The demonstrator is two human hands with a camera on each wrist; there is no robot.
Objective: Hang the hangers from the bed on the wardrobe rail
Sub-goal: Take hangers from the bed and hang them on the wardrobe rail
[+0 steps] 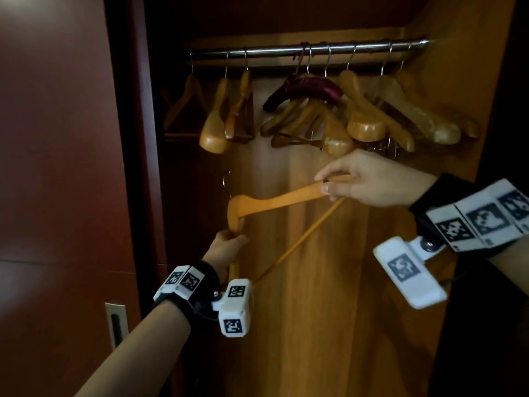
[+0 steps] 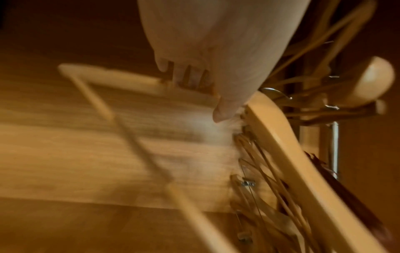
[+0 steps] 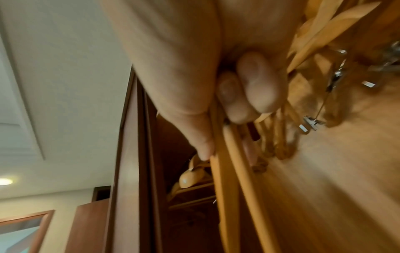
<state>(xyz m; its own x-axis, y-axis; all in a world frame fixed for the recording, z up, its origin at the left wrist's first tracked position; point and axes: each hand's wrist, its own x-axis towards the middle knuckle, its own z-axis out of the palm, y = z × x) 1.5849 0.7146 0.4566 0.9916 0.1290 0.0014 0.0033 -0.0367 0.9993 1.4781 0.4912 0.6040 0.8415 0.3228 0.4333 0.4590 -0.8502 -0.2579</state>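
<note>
Bedroom or hotel room, at an open built-in wardrobe (image 1: 329, 253) with wood-veneer interior. Chrome rail (image 1: 309, 50) across upper frame carries matching wooden hangers (image 1: 363, 121). Right wrist view, left side: white ceiling with recessed downlight (image 3: 4, 181).

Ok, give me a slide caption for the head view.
Both hands, left hand and right hand, hold a wooden hanger tilted below the wardrobe rail crowded with hung hangers.

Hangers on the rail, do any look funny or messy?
Yes. The hangers right of the middle of the rail are bunched and tilted into each other. One is dark purple, unlike the wooden rest. The hanger in the hands is sideways, not hung yet.
</note>
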